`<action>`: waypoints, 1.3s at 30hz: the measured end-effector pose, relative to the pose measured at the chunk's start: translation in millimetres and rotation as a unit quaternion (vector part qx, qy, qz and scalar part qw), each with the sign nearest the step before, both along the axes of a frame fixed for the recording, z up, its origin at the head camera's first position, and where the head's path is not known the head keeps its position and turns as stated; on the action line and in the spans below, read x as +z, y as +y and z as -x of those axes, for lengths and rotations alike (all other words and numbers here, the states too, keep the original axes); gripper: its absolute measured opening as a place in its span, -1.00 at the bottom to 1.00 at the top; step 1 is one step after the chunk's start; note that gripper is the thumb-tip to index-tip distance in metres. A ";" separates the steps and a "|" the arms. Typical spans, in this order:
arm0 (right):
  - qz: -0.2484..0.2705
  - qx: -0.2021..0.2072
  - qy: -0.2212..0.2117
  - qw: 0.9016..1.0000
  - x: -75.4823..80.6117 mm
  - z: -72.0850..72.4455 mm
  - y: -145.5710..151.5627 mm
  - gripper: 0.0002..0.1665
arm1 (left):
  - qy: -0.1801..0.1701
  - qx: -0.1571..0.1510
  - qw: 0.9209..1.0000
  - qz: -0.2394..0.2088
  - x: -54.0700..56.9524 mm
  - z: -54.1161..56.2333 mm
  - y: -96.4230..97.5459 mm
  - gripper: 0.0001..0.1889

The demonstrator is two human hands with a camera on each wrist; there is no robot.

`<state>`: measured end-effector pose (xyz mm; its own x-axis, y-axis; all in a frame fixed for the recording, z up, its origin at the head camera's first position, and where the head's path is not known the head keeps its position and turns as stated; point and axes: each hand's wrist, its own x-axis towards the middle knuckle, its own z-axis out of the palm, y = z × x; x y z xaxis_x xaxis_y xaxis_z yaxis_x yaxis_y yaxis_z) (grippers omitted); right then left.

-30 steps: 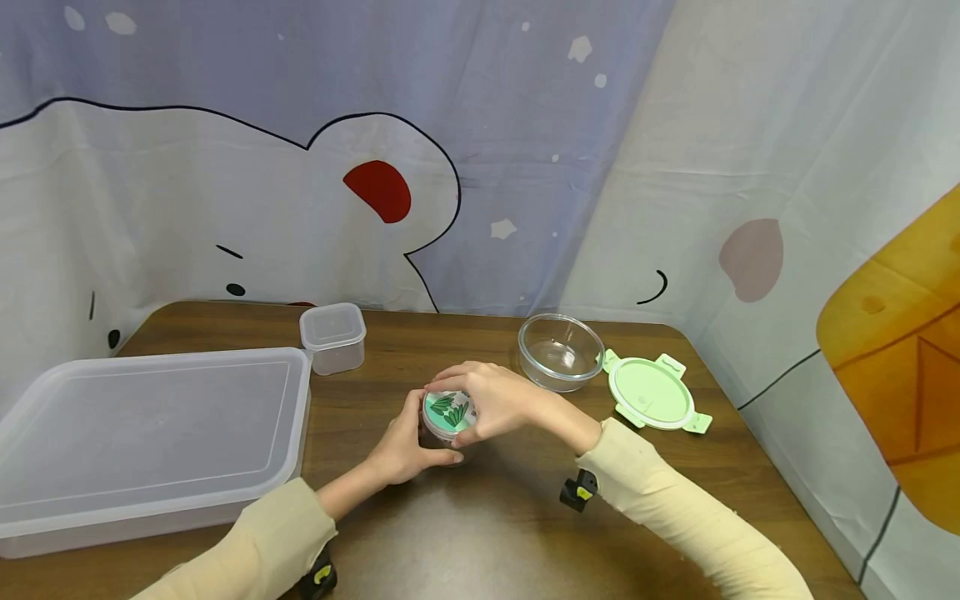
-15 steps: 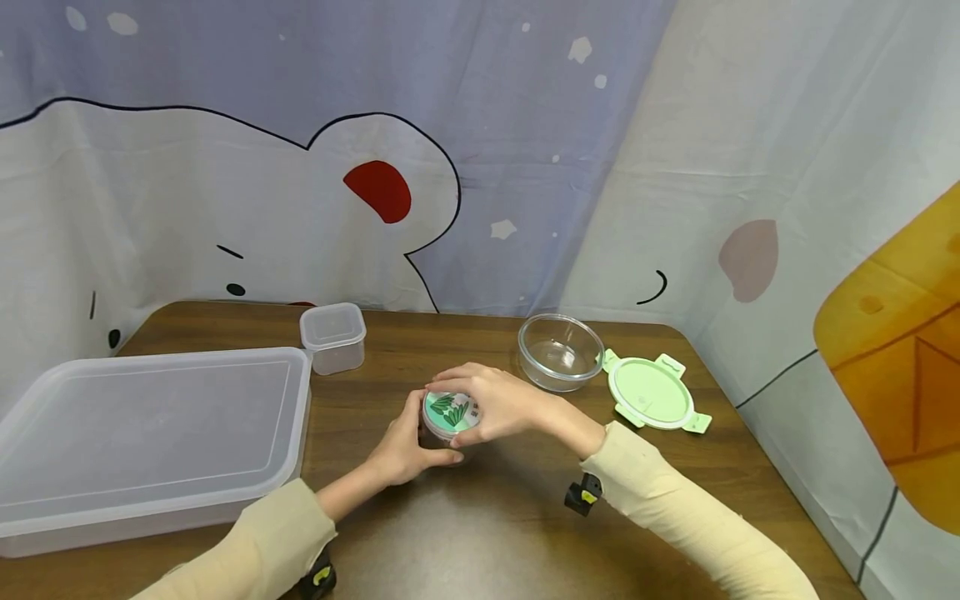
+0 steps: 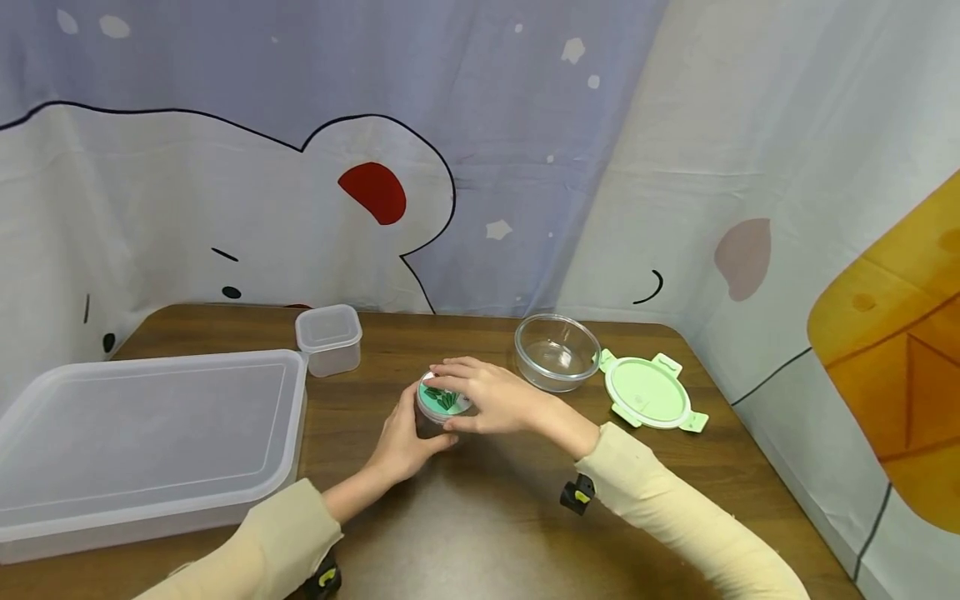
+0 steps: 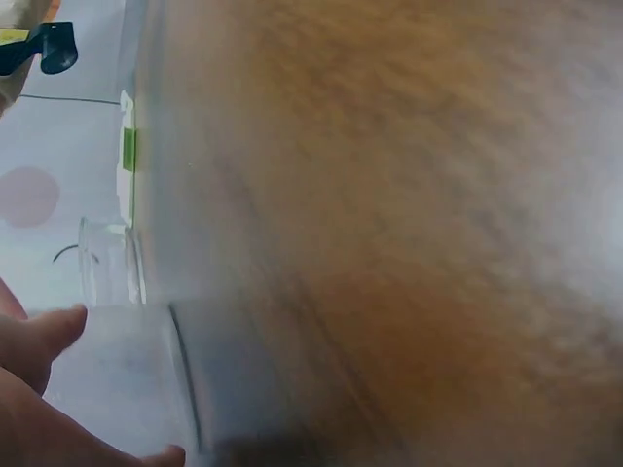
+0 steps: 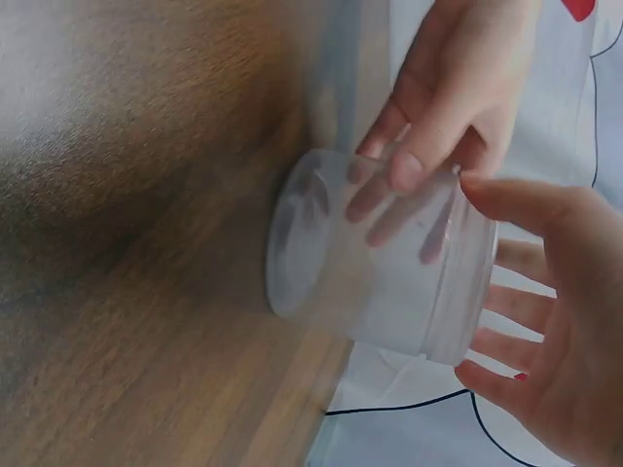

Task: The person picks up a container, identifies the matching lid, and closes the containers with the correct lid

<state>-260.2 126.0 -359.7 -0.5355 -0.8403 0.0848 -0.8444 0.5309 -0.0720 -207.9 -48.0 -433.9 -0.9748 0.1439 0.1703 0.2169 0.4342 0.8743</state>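
Note:
A clear round plastic jar [image 5: 389, 292] stands upright on the wooden table; its lid [image 3: 442, 402] carries a green leaf print. My left hand [image 3: 401, 443] grips the jar's body from the left, thumb in front and fingers behind. From the right, my right hand [image 3: 501, 402] holds the lid by its rim, covering part of the print. Through the see-through wall in the right wrist view, the left fingers [image 5: 375, 209] show behind the jar, and no contents are visible. In the left wrist view only part of the jar [image 4: 127, 379] and some fingertips appear.
A large lidded plastic box [image 3: 150, 433] lies at the left, with a small lidded container [image 3: 330, 337] behind it. Back right are a round glass bowl [image 3: 557, 354] and a green clip lid [image 3: 648, 392]. A printed curtain [image 3: 502, 125] hangs behind the table.
The jar and both hands have moved slightly away from me. My right fingers have shifted over the lid, and the leaf print has turned a little. The head view has swung slightly.

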 end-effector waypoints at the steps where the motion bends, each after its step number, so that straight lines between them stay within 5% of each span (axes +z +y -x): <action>1: 0.003 -0.004 0.013 1.000 -1.3 0.9 -0.7 -0.30 | -0.001 0.009 1.000 0.004 0.9 0.6 0.5 -0.08; 7: 0.034 -0.039 0.082 0.995 -8.5 6.3 -6.4 -0.41 | -0.023 0.052 0.998 -0.008 3.7 7.5 3.4 -0.08; 19: 0.111 -0.122 0.116 0.979 -16.6 23.9 -15.0 -0.62 | -0.050 0.127 0.988 -0.066 9.0 25.1 12.4 -0.20; 27: 0.150 -0.133 0.143 0.969 -25.5 42.1 -26.7 -0.73 | -0.051 0.133 0.987 -0.073 12.2 32.2 20.6 -0.18; 39: 0.139 -0.148 0.128 0.971 -24.4 51.7 -38.2 -0.66 | -0.084 0.111 0.988 -0.062 16.8 48.3 20.3 -0.15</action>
